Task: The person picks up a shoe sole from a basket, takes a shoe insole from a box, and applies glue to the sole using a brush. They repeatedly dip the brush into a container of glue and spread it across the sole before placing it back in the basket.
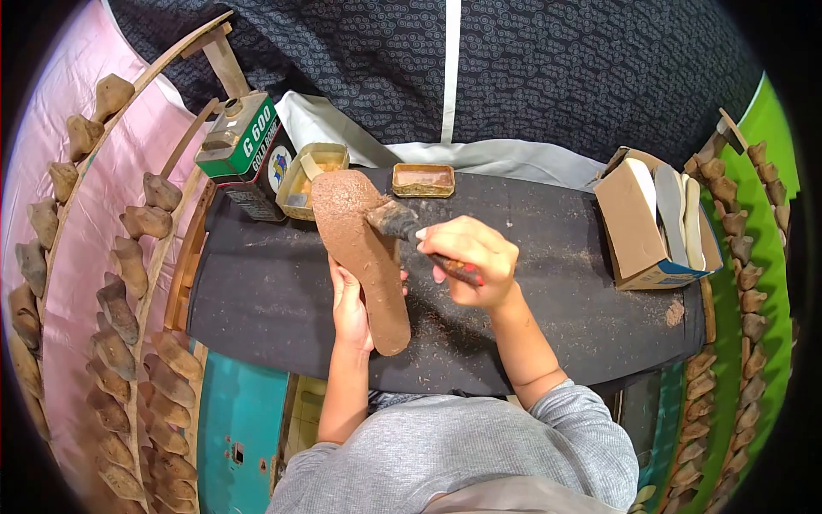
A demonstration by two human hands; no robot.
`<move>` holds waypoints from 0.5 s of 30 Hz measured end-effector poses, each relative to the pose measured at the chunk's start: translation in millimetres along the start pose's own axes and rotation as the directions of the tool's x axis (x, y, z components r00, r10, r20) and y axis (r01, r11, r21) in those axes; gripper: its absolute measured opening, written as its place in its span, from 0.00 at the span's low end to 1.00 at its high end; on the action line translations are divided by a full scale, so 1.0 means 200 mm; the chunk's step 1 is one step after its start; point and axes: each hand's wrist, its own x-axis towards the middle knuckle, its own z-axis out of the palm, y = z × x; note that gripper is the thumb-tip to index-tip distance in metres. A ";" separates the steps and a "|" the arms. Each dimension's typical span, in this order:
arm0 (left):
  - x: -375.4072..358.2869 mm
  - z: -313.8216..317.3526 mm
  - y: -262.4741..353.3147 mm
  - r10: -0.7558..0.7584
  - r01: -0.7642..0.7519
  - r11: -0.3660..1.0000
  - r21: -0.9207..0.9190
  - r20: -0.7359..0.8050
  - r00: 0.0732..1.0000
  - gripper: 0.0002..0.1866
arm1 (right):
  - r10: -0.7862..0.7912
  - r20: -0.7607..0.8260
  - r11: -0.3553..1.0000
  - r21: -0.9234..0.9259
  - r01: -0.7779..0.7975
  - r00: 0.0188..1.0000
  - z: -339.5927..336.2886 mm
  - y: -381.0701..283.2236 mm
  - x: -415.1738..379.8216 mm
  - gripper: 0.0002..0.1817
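Observation:
A brown shoe sole [360, 257] is held up over the dark table, its wide end pointing away from me. My left hand [349, 304] grips it from below and the left side, with fingertips showing at its right edge. The wide end looks wet and shiny. My right hand [475, 257] is closed around the handle of a brush [398, 221] with dark wrapping and red marks. The bristles touch the right edge of the sole near its wide end.
A G 600 Gold Bond can [244, 154] stands back left, beside an open yellowish container [297, 190]. Behind the brush lies a small rectangular tin [423, 180]. A cardboard box [638, 227] of insoles is at right. Wooden shoe lasts [128, 257] hang on side racks.

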 end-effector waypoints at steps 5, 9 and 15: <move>0.04 -0.04 0.01 0.046 -0.059 0.990 -0.129 -0.100 0.994 0.22 | 0.036 0.144 0.989 0.133 -0.056 0.989 -0.02 -0.07 -0.06 0.19; 0.06 -0.04 0.02 0.027 -0.076 0.970 -0.231 -0.210 0.977 0.21 | 0.052 0.199 0.979 0.185 -0.090 0.979 -0.04 -0.09 -0.07 0.18; 0.01 -0.07 0.03 -0.004 0.005 0.996 -0.084 0.015 1.000 0.21 | 0.039 0.074 0.987 0.154 -0.050 0.997 -0.06 -0.06 -0.02 0.18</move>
